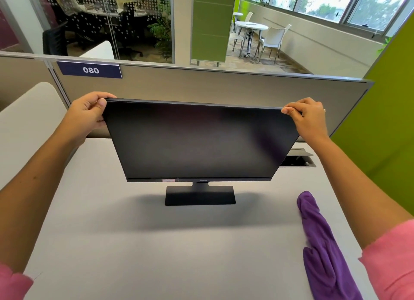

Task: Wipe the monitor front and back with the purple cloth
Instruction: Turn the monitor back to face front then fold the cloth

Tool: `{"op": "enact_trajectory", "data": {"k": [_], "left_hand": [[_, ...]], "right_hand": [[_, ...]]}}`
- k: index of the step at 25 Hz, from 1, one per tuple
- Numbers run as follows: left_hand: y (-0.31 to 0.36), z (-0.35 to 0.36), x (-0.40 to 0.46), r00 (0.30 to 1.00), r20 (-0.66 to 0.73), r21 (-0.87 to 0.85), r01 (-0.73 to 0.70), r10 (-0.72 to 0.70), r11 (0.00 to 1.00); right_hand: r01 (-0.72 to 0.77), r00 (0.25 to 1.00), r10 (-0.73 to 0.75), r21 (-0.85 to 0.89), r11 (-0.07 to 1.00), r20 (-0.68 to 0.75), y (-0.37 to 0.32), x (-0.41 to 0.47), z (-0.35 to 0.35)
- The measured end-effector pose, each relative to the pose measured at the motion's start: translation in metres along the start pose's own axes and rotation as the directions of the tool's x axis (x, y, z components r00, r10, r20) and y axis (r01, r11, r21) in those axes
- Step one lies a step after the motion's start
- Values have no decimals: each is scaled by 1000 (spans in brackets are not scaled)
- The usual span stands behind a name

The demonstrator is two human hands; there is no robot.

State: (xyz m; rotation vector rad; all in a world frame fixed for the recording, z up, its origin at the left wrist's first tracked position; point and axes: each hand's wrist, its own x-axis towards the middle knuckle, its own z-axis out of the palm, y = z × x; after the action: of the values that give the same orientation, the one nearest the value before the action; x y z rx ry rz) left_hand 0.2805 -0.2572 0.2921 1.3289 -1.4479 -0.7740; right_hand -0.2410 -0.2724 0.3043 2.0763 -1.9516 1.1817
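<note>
Monitor [199, 140] top corners gripped by both hands' fingers; purple cloth [320, 243] lies beside.

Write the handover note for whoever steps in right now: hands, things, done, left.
Left hand grips the monitor's top left corner; right hand grips its top right corner. Neither holds the cloth.
Monitor stands on its base on the desk, screen dark, facing you.
Purple cloth lies loose on the desk, near the right forearm.
Done: cannot tell whether any wiping has happened.
Left: pick up the cloth, wipe front and back as needed.
</note>
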Motion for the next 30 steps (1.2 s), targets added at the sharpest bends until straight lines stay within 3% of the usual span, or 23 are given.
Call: {"op": "enact_trajectory", "data": {"k": [18, 20, 22, 24, 25, 27, 30], "left_hand": [[-3, 4, -11, 999, -39, 55, 19, -17, 998], [-6, 17, -22, 975, -213, 106, -36, 58, 994], [-9, 46, -45, 858, -461, 212, -141, 226, 967], [-25, 83, -79, 752, -567, 301, -191, 336, 934], [-38, 103, -96, 749, -571, 320, -174, 336, 931], [-68, 142, -133, 807, -524, 349, -88, 272, 933], [-104, 203, -191, 947, -279, 447, -16, 156, 895]], "right_hand": [[-42, 999, 39, 69, 997, 36, -1, 6, -3], [-21, 999, 23, 87, 996, -29, 0, -6, -4], [-14, 988, 34, 135, 991, -147, 9, -30, -3], [-51, 970, 94, 192, 980, -224, 27, -66, 3], [-86, 966, 131, 201, 976, -222, 40, -87, 7], [-166, 970, 191, 164, 972, -149, 70, -133, 16], [-340, 939, 339, 6, 940, 52, 119, -212, 26]]}}
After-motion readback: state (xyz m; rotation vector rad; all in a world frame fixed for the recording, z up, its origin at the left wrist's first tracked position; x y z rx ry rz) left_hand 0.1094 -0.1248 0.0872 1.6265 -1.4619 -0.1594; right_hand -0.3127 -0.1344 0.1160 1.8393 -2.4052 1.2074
